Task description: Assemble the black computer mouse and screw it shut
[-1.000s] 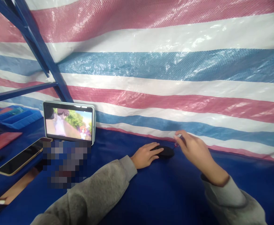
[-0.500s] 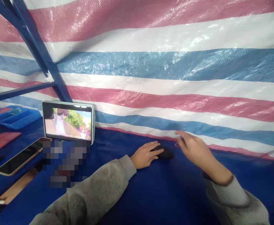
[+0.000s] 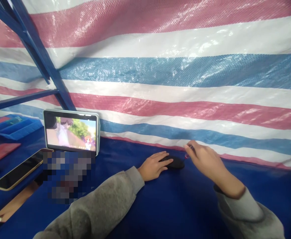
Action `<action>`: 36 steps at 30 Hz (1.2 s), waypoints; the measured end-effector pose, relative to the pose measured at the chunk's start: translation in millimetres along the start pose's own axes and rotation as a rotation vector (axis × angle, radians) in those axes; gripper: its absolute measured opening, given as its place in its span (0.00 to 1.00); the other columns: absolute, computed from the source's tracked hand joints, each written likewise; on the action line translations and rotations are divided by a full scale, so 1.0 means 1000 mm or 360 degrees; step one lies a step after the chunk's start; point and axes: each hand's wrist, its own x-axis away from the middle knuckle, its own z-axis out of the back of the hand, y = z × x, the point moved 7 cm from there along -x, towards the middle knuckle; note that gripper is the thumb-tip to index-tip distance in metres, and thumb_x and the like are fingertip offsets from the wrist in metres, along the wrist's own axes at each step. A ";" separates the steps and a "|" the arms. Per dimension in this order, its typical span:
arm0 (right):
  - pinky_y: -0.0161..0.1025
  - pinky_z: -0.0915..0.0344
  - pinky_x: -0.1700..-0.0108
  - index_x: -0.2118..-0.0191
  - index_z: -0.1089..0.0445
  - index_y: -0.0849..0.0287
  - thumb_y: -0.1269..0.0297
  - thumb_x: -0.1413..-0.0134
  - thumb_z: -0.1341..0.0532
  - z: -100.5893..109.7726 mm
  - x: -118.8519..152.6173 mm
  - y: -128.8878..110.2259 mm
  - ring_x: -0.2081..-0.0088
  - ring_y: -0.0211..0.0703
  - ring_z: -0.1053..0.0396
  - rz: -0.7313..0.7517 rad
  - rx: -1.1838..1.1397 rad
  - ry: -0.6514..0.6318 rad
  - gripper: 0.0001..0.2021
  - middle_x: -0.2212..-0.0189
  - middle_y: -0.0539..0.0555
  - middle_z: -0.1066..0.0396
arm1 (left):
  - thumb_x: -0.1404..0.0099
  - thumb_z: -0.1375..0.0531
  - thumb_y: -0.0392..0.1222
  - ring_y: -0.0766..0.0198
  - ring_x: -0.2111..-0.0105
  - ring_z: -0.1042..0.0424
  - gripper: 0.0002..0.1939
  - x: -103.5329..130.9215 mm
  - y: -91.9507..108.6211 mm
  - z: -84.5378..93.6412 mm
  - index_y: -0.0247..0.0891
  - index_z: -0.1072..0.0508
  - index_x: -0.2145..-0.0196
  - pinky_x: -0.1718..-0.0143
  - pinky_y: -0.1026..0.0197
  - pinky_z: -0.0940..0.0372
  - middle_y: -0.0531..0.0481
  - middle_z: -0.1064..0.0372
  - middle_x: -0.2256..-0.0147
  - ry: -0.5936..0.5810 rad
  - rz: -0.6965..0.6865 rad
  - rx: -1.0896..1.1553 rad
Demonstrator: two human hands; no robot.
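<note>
A black computer mouse (image 3: 175, 162) lies on the blue tabletop, its left end under the fingers of my left hand (image 3: 153, 166), which hold it in place. Just beyond the mouse's right end is my right hand (image 3: 205, 160), thumb and fingers pinched together. A small slim item with a reddish, shiny part (image 3: 186, 155) pokes out below those fingertips, close to the mouse. Most of that item is hidden by the hand, so its kind cannot be made out. Both forearms wear grey sleeves.
A tablet (image 3: 71, 132) playing a cartoon stands at the left, with a phone (image 3: 22, 170) beside it. Farther left are a blue divided tray (image 3: 23, 127) and a red flat piece (image 3: 1, 153). Another person's arm (image 3: 17, 202) shows below. Striped sheeting (image 3: 172, 71) hangs behind the table.
The fingers of my right hand have curled down from a more raised position around the small item. My left hand stays on the mouse. The view has shifted slightly.
</note>
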 end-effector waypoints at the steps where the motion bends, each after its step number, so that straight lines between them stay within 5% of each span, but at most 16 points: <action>1: 0.38 0.42 0.72 0.60 0.32 0.56 0.56 0.34 0.54 0.001 0.000 -0.001 0.71 0.48 0.26 0.0009 -0.0008 0.0019 0.16 0.71 0.53 0.23 | 0.26 0.48 0.43 0.56 0.35 0.45 0.20 0.000 0.000 0.000 0.42 0.36 0.39 0.36 0.50 0.44 0.43 0.42 0.37 -0.0001 0.0004 0.0000; 7: 0.40 0.39 0.68 0.52 0.32 0.55 0.61 0.36 0.51 0.000 0.000 -0.005 0.69 0.49 0.25 0.0072 -0.0094 0.0076 0.14 0.67 0.52 0.22 | 0.26 0.49 0.44 0.56 0.36 0.44 0.20 0.000 -0.003 -0.001 0.42 0.37 0.39 0.36 0.50 0.43 0.43 0.42 0.37 -0.0001 0.0036 -0.0004; 12: 0.39 0.39 0.70 0.58 0.31 0.56 0.55 0.34 0.53 -0.002 -0.001 -0.003 0.70 0.49 0.25 0.0067 -0.0089 0.0028 0.16 0.72 0.53 0.23 | 0.25 0.50 0.45 0.56 0.34 0.47 0.21 -0.001 0.000 -0.003 0.41 0.38 0.38 0.34 0.48 0.48 0.43 0.43 0.37 -0.0028 -0.0034 -0.0101; 19: 0.39 0.36 0.67 0.53 0.32 0.56 0.67 0.43 0.50 -0.002 0.001 -0.002 0.70 0.45 0.25 0.0155 -0.0142 0.0005 0.14 0.64 0.55 0.22 | 0.25 0.51 0.47 0.56 0.34 0.49 0.22 -0.002 0.001 -0.004 0.43 0.40 0.37 0.34 0.48 0.50 0.45 0.44 0.36 -0.0063 -0.0052 -0.0215; 36: 0.40 0.35 0.66 0.56 0.30 0.57 0.66 0.43 0.50 0.003 0.001 -0.009 0.71 0.45 0.26 0.0257 -0.0208 0.0032 0.14 0.67 0.54 0.23 | 0.25 0.51 0.47 0.56 0.34 0.49 0.22 -0.001 0.001 -0.004 0.43 0.40 0.37 0.35 0.49 0.48 0.45 0.44 0.36 -0.0051 -0.0064 -0.0188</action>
